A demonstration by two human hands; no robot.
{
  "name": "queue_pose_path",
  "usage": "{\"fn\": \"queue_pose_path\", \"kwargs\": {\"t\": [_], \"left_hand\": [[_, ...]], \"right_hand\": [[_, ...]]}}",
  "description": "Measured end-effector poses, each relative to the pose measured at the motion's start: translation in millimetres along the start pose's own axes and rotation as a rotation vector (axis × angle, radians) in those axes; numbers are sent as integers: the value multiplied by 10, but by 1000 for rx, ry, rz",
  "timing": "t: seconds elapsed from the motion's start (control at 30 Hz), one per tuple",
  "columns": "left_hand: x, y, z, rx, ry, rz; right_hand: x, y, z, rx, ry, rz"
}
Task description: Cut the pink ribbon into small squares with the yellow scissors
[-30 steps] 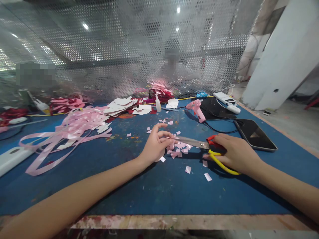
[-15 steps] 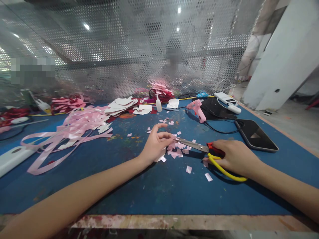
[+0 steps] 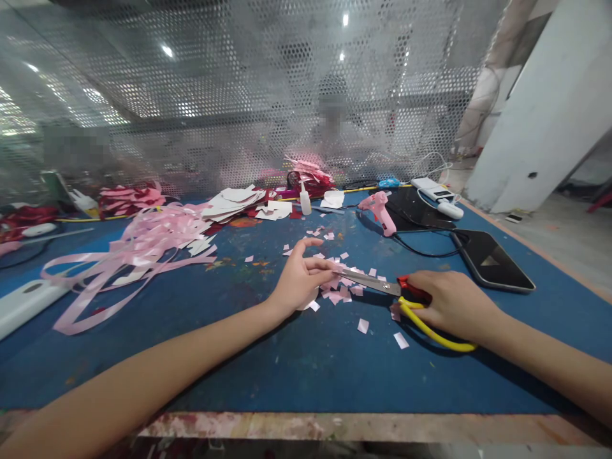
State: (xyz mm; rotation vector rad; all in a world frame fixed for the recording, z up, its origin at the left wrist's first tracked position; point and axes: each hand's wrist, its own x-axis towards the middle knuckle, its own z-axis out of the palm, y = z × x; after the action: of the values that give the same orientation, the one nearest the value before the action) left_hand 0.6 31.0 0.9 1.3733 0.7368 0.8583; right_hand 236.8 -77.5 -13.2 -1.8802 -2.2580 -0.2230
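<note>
My right hand (image 3: 454, 303) is wrapped round the red and yellow handles of a pair of scissors (image 3: 370, 281), whose blades point left. The blade tips reach the fingertips of my left hand (image 3: 300, 277). Thumb and fingers of that hand are pressed together in a pinch, and what they hold is too small to make out; the index finger is raised and curved. Small pink ribbon pieces (image 3: 335, 296) lie scattered on the blue table (image 3: 268, 376) under and around the blades.
Looped pink ribbon (image 3: 157, 233) and white cut pieces (image 3: 234, 203) lie to the left. Behind are a small white bottle (image 3: 305, 201) and a pink glue gun (image 3: 381, 211) with a black cable. A phone (image 3: 495, 260) lies at right, before a perforated metal screen (image 3: 239, 95).
Both hands and the scissors have hardly moved. The blades look slightly lower and closer together at the left fingertips.
</note>
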Motion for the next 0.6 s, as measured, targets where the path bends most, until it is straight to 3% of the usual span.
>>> {"fn": "queue_pose_path", "kwargs": {"t": [0.6], "left_hand": [[-4, 11, 4, 70, -8, -7]], "right_hand": [[5, -15, 4, 2, -45, -4]]}}
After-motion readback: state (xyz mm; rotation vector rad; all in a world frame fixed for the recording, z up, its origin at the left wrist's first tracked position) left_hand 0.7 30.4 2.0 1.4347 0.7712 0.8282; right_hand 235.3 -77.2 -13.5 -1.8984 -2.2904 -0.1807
